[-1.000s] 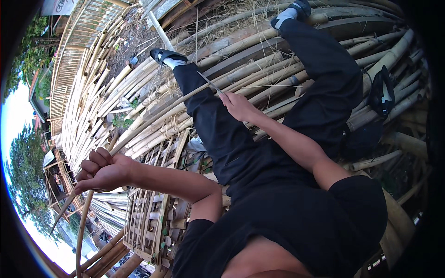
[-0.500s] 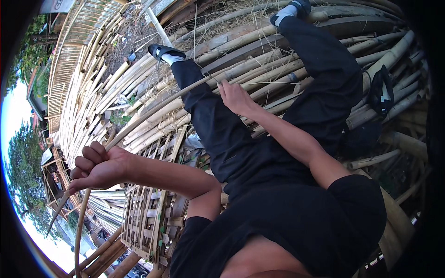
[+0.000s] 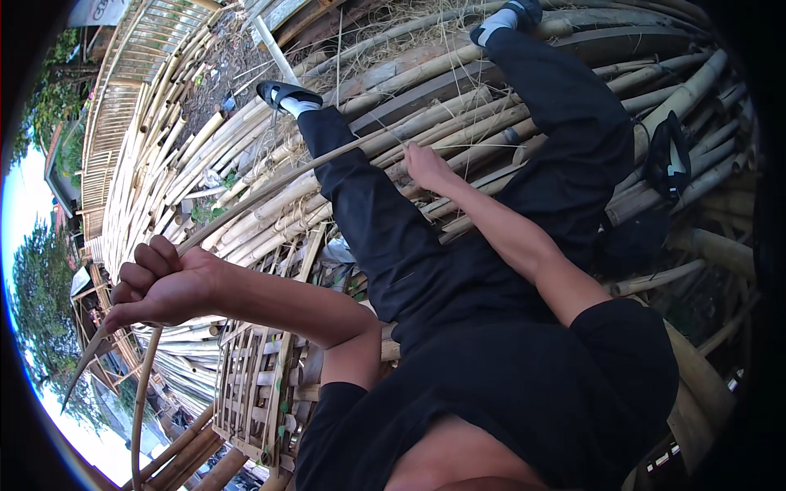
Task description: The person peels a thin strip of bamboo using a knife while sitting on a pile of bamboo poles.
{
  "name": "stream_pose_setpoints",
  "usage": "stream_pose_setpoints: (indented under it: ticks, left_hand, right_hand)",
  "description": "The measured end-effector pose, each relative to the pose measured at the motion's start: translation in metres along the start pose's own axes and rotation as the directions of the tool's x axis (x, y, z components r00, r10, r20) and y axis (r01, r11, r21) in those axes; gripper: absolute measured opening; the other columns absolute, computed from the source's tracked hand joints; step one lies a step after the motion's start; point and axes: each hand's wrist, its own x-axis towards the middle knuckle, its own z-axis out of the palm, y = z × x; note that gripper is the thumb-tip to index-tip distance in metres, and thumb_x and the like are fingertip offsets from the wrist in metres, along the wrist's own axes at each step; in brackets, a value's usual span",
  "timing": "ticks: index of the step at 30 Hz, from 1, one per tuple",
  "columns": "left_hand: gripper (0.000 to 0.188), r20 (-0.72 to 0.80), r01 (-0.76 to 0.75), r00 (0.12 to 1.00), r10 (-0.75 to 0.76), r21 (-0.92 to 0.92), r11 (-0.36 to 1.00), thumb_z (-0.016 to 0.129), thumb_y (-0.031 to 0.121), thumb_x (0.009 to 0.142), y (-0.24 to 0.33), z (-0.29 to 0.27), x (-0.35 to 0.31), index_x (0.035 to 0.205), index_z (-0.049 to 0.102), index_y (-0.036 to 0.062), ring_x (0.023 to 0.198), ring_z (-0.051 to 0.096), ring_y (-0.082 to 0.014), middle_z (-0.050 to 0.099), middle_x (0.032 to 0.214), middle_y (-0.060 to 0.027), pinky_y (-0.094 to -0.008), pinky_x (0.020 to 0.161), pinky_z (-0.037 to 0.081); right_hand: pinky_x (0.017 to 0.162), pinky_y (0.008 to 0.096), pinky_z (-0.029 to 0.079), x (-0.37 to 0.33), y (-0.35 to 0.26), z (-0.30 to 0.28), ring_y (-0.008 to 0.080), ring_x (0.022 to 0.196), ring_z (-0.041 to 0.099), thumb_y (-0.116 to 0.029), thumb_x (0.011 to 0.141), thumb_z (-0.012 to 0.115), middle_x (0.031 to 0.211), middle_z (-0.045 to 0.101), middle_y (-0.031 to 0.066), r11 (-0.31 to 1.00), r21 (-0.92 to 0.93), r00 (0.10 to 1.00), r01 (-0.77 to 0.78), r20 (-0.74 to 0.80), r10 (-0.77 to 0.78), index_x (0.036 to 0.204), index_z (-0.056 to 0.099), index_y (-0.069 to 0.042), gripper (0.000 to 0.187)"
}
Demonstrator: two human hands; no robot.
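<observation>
A long, thin bamboo strip [image 3: 278, 184] slants from the lower left up across my left shin. Curled around its lower part is my left hand [image 3: 168, 286], palm turned up, and a tapered tail of the strip sticks out below it. My right hand [image 3: 430, 170] is closed just beyond my left shin, near the strip's upper end. Thin pale fibres show by its fingertips, but what it pinches is too small to make out. Both my legs, in dark trousers [image 3: 377, 213], stretch forward over the bamboo.
Many cut bamboo poles [image 3: 246, 139] lie stacked ahead and to the left. A woven bamboo panel [image 3: 254, 385] is beside my left elbow. Loose fibres [image 3: 426, 37] are strewn near my feet. A black sandal-like item [image 3: 670, 159] rests at the right, and a bamboo fence [image 3: 135, 74] stands far left.
My right hand has moved slightly right, away from the strip's upper end. My left hand and the strip have shifted a little left and up.
</observation>
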Motion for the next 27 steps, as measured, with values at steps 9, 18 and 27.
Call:
stream_pose_setpoints:
  ticks: [9,18,27]
  left_hand:
    - [0.052,0.001,-0.014,1.0,0.014,0.026,1.0,0.03,0.06,0.09,0.002,-0.003,0.0,0.065,0.019,0.0162,0.044,0.006,-0.0074,0.01,0.05,0.0043,-0.0247,0.04,0.006]
    - [0.051,0.017,0.004,1.0,-0.004,-0.009,1.0,0.03,0.06,0.091,0.003,-0.009,0.001,0.065,0.022,0.0164,0.043,0.007,-0.0073,0.01,0.05,0.0047,-0.0245,0.041,0.007]
    - [0.051,-0.02,-0.004,1.0,0.004,-0.009,1.0,0.032,0.059,0.09,0.007,-0.012,0.003,0.065,0.022,0.0163,0.043,0.006,-0.0075,0.009,0.05,0.0046,-0.0247,0.041,0.007]
  right_hand:
    - [0.059,0.0528,0.045,0.0,0.0,0.004,0.0458,0.065,0.056,-0.026,0.093,0.039,0.062,0.056,0.0264,0.995,-0.031,0.995,0.09,-0.04,-0.092,0.088,0.048,0.001,0.028]
    - [0.071,0.0503,0.048,0.015,0.015,0.009,0.042,0.083,0.06,-0.018,0.089,0.039,0.084,0.06,0.0288,0.985,-0.124,0.989,-0.119,0.07,0.128,0.092,0.05,0.004,0.025]
    - [0.069,0.0508,0.048,0.011,0.004,0.011,0.0433,0.079,0.059,-0.023,0.091,0.038,0.079,0.06,0.027,0.997,-0.071,1.0,-0.017,0.015,0.018,0.092,0.051,0.004,0.03]
